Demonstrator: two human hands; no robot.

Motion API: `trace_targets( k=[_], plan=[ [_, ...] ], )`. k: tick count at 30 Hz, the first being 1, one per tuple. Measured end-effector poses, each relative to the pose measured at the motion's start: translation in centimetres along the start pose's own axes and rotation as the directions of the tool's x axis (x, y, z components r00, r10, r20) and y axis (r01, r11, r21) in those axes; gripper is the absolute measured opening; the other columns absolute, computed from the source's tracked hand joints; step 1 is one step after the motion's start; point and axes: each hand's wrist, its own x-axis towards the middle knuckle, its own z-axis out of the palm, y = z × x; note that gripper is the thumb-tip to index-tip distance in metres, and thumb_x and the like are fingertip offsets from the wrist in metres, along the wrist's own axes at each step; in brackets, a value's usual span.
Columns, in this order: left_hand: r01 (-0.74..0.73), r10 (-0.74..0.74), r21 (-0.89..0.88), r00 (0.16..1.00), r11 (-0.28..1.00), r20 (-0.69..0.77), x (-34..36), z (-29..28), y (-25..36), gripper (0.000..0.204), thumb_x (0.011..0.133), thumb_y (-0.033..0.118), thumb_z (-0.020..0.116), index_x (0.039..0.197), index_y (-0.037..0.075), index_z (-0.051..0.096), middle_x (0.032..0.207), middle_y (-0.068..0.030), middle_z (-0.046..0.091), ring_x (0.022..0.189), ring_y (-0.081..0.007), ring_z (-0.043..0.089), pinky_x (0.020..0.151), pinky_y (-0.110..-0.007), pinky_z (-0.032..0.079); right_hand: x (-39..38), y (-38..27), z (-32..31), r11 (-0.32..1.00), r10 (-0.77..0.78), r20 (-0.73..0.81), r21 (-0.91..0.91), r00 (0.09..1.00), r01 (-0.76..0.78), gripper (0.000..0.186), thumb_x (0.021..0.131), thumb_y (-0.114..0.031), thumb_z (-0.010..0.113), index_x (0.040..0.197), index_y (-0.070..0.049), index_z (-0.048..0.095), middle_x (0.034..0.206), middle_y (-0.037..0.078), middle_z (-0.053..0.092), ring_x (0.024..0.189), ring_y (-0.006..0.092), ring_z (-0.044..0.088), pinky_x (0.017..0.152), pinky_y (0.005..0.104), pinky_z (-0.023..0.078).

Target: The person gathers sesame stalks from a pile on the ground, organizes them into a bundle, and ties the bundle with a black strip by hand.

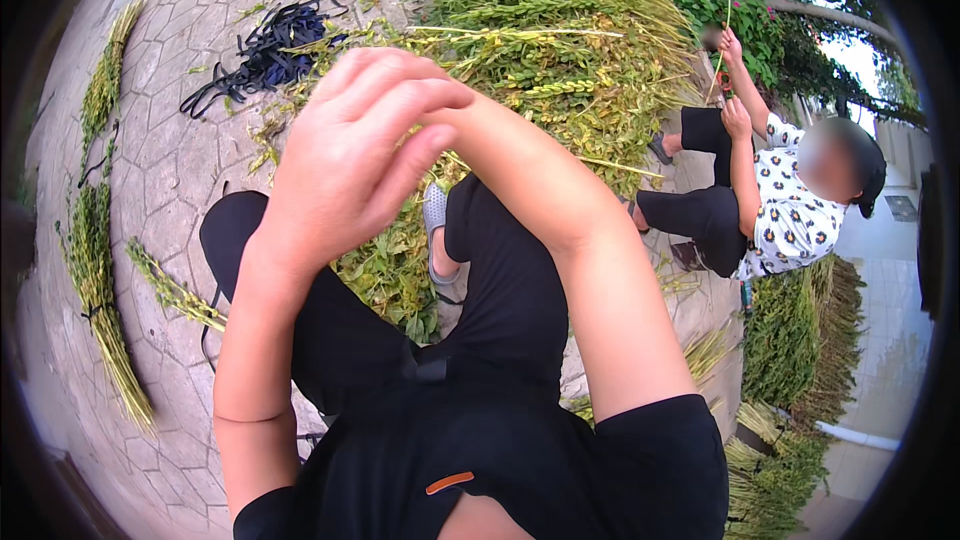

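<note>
Raised in front of my chest, my left hand [340, 155] shows its back, with the fingers loosely bent to the right and the thumb apart from them. I see nothing held in it. Its fingertips overlap my right forearm [530, 160] near the wrist; whether they touch it, I cannot tell. That forearm reaches across from the right, and my right hand is hidden behind the left one. Beyond both arms lies a broad heap of cut green and yellow leafy stalks [560, 70]. Loose green leaves [395, 280] cover the ground between my legs.
Black straps [275, 45] lie tangled on the stone paving [175, 155]. Tied stalk bundles [90, 250] rest at the left, and more bundles [790, 340] stand at the right. A seated co-worker [790, 200] holds up a long stalk [727, 10]. A small loose sprig [175, 285] lies beside my left knee.
</note>
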Motion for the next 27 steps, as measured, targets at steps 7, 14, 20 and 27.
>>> trace_targets(
  k=[7,14,20,27],
  plan=[
    [0.129,0.408,-0.705,0.737,0.697,0.538,7.1,14.5,11.6,0.056,0.096,0.048,0.046,0.072,0.0,0.064,0.072,-0.017,0.061,0.074,-0.0386,0.059,0.068,-0.048,0.047,1.0,11.9,3.4,0.947,0.24,-0.089,0.242,0.967,-0.212,0.033,0.091,-0.034,0.057,0.118,-0.017,0.066,0.119,0.009,0.065,0.107,0.0289,0.062,0.091,0.0409,0.049],
    [0.274,0.354,-0.566,0.552,0.778,0.755,6.2,22.7,11.1,0.06,0.097,0.048,0.041,0.07,0.0,0.066,0.068,-0.0184,0.062,0.071,-0.0391,0.061,0.068,-0.047,0.049,-11.6,20.2,24.0,0.385,0.89,0.061,0.433,0.452,-0.815,0.028,0.093,-0.016,0.052,0.12,-0.012,0.061,0.123,0.012,0.059,0.112,0.0303,0.058,0.093,0.0456,0.047],
    [0.145,0.314,-0.471,0.575,0.87,0.756,3.3,26.6,12.1,0.053,0.09,0.049,0.05,0.071,0.003,0.068,0.071,-0.0144,0.063,0.075,-0.0323,0.063,0.067,-0.042,0.05,-15.5,19.3,33.1,0.397,0.918,-0.127,0.258,0.377,-0.881,0.029,0.087,-0.024,0.064,0.113,-0.012,0.063,0.119,0.01,0.056,0.113,0.0284,0.053,0.095,0.0456,0.042],
    [0.065,0.212,-0.317,0.615,0.946,0.76,2.6,26.5,11.9,0.047,0.091,0.047,0.05,0.082,0.004,0.068,0.08,-0.0104,0.062,0.077,-0.0282,0.062,0.067,-0.038,0.049,-15.6,18.8,34.0,0.532,0.824,-0.269,0.069,0.498,-0.844,0.022,0.084,-0.028,0.065,0.097,-0.011,0.07,0.104,0.006,0.059,0.105,0.0252,0.054,0.089,0.0421,0.039]
  ],
)
